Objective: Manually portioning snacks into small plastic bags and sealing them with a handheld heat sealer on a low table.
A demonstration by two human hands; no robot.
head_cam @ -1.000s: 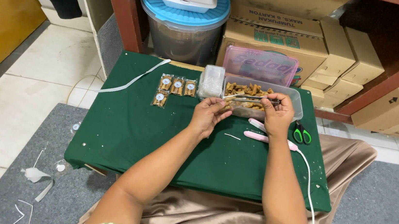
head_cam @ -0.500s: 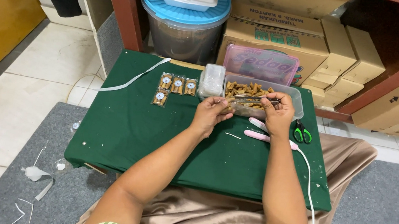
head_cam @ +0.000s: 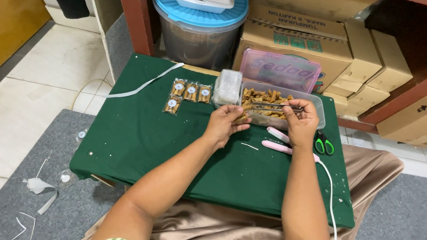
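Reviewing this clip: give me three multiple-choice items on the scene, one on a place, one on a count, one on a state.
1. Where do the green-handled scissors lie?
A. right of the snack tray
B. on the floor
C. on the blue lid

2. How many small filled packets lie on the green cloth?
A. two
B. four
C. seven

3. What does the right hand hold?
A. nothing
B. a knife
C. metal tongs

Key: 1 A, they lie on the cloth by the clear tray; 2 B, three in a row plus one below; 3 C, its fingers pinch them over the snacks.

A low table draped in green cloth (head_cam: 133,143) stands on grey carpet (head_cam: 406,232) beside pale floor tiles (head_cam: 46,72). Behind it, cardboard boxes (head_cam: 375,62) fill a red-brown wooden shelf (head_cam: 415,87), next to a blue-lidded plastic bucket (head_cam: 196,29).
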